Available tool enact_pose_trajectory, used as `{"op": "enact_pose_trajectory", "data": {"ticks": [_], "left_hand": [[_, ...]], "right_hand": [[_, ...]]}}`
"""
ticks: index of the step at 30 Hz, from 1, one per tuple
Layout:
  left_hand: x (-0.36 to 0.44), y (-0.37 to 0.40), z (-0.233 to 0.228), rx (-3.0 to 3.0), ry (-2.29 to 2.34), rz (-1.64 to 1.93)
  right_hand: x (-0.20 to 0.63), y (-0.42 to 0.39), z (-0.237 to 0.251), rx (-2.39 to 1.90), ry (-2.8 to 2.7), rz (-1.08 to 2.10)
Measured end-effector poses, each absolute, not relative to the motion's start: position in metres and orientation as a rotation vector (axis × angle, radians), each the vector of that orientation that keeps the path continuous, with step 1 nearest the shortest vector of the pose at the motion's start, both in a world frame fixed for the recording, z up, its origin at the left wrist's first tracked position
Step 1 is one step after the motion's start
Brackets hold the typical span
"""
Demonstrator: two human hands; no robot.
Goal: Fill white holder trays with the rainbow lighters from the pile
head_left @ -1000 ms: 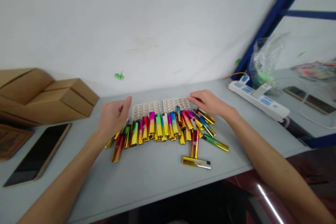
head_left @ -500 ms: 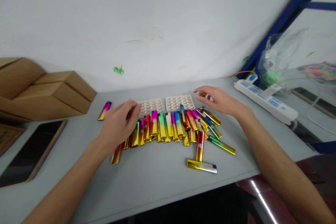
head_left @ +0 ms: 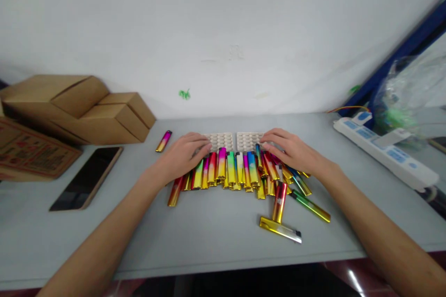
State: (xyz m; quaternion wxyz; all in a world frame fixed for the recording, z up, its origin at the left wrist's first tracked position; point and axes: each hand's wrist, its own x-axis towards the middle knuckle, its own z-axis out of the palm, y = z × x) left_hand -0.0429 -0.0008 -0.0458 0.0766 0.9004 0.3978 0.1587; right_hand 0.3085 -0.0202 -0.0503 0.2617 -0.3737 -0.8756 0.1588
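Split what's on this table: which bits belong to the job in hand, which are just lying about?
In hand: left hand and right hand flat on the row of lighters; two white cell trays behind it; stray pink lighter.

Lying about: phone, cardboard boxes, power strip, plastic bag.

Both forearms bare to the frame edge, no sleeves in view. Left hand [head_left: 181,158] & right hand [head_left: 296,151]: no gloves, no rings, no watch or wristband. Nails short, unpainted as far as visible.
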Motion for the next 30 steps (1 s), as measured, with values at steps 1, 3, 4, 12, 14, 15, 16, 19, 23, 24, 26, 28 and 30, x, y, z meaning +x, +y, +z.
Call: {"op": "enact_pose_trajectory", "data": {"ticks": [1, 3, 4, 12, 14, 15, 16, 19, 23, 24, 26, 28, 30], "left_hand": [[-0.042, -0.002, -0.045, 2.683, 1.187, 0.464], [-0.042, -0.003, -0.045, 2.661, 1.211, 0.450], [-0.042, -0.003, -0.045, 2.652, 1.233, 0.440], [-0.047, -0.001, -0.054, 2.528, 1.312, 0.406], [-0.049, 0.000, -0.054, 2.517, 1.292, 0.449], [-0.050, 0.001, -0.054, 2.523, 1.281, 0.476], [-0.051, 0.002, -0.053, 2.536, 1.271, 0.508], [-0.053, 0.002, -0.047, 2.600, 1.261, 0.625], [-0.043, -0.010, -0.034, 2.697, 1.187, 0.699], [-0.039, -0.014, -0.031, 2.714, 1.148, 0.691], [-0.033, -0.022, -0.026, 2.733, 1.073, 0.659], [-0.033, -0.024, -0.023, 2.730, 1.046, 0.635], [-0.039, -0.019, -0.019, 2.705, 1.117, 0.625]], "right_hand": [[0.310, -0.019, -0.052, -1.013, -2.373, 0.436], [0.311, -0.017, -0.053, -1.021, -2.370, 0.442], [0.312, -0.017, -0.053, -1.025, -2.367, 0.437], [0.317, -0.018, -0.050, -1.072, -2.368, 0.324], [0.318, -0.017, -0.044, -1.083, -2.325, 0.315], [0.317, -0.015, -0.041, -1.086, -2.296, 0.309], [0.316, -0.013, -0.037, -1.085, -2.269, 0.304], [0.304, -0.004, -0.026, -1.044, -2.247, 0.321], [0.273, 0.018, -0.018, -0.934, -2.422, 0.414], [0.264, 0.026, -0.019, -0.900, -2.474, 0.433], [0.247, 0.045, -0.022, -0.848, -2.539, 0.480], [0.233, 0.065, -0.027, -0.815, -2.564, 0.561], [0.221, 0.080, -0.032, -0.794, -2.565, 0.654]]}}
